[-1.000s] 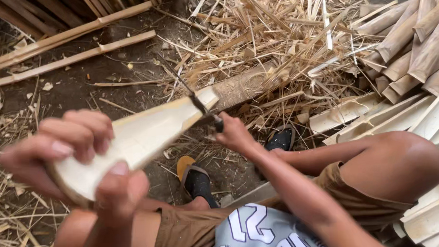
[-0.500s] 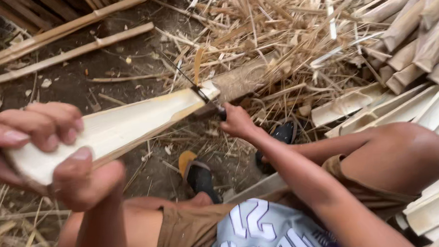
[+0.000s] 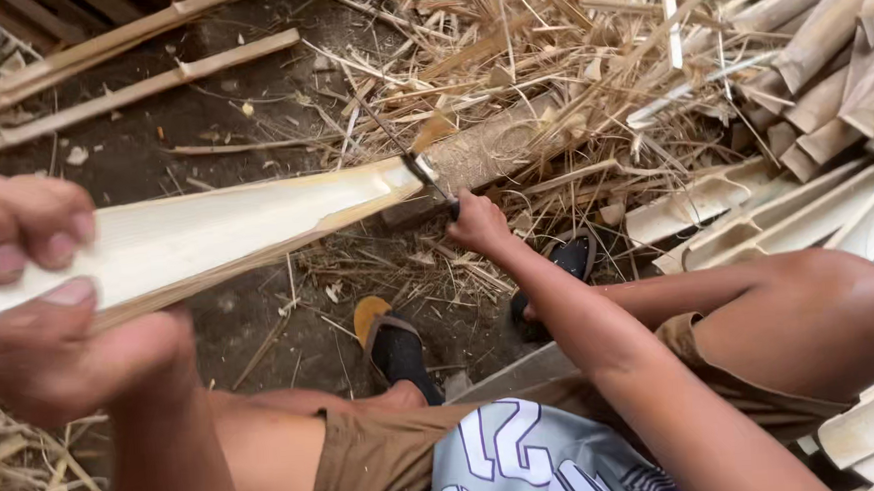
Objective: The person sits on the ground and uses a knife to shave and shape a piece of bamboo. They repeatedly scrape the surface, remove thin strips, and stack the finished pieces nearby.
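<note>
Splitting a pale bamboo slat over a log, from where I'm watching

My left hand (image 3: pixel 56 295) is clamped around the near end of the bamboo slat (image 3: pixel 247 226) — fingers on top, thumb underneath — holding it angled up off the dirt ground (image 3: pixel 251 126). Its far end rests on a rough log (image 3: pixel 492 148). My right hand (image 3: pixel 476 224) is fisted tight on the handle of a knife (image 3: pixel 423 171), whose blade sits in the slat's far tip, right at the log. Black-and-yellow sandals (image 3: pixel 392 342) sit below the slat, a heap of dry shavings (image 3: pixel 586 38) lies behind the log, and more cut slats (image 3: pixel 826 56) are stacked at right — well apart from the hands.
</note>
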